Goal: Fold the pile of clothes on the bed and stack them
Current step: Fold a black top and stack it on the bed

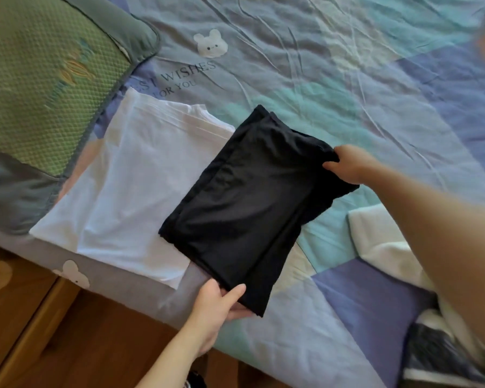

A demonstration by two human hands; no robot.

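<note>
Both hands pinch the folded black garment (244,203), left hand (219,306) at its near corner, right hand (347,165) at its far edge. It hangs just beside the white shirt (118,186), partly overlapping it. I think the stacking step is in hand; next it must be laid squarely on the shirt.

black garment (247,203), white shirt (118,191) beside it; sheet (347,79) blue/teal patchwork with white bears; green quilted pillow (48,74).

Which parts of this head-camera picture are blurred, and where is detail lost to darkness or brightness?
Head view: the right edge smears, most at the striped cloth in the bottom right corner; the black garment is so dark that its folds barely show; the white garment looks pale and flat, with faint creases; the bedsheet print stays readable, and lines bow slightly near the frame edges.
</note>
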